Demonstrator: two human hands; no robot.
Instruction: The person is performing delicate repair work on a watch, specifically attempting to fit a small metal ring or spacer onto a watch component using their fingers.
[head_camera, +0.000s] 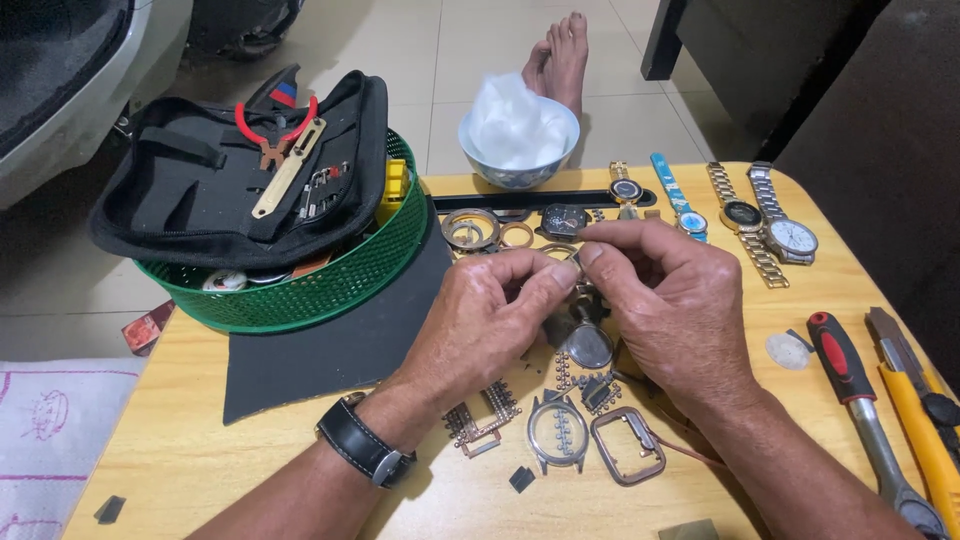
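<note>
1. Left hand (490, 310) and right hand (670, 300) close together, fingertips pinching a small metal watch part (578, 262) between them.
2. Just below the hands: round glass (588, 346), watch cases (557, 432), loose links (483, 415).
3. Likely to slip from the pinch and vanish among that clutter.
4. Screwdriver (862, 400) and utility knife (915, 400) right of the right hand: elbow snag risk.

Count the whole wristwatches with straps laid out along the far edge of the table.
4: a small gold one, a blue-strapped one, a gold-bracelet one, and a silver-bracelet one, left to right. Others may hide behind the left hand and right hand.
</note>
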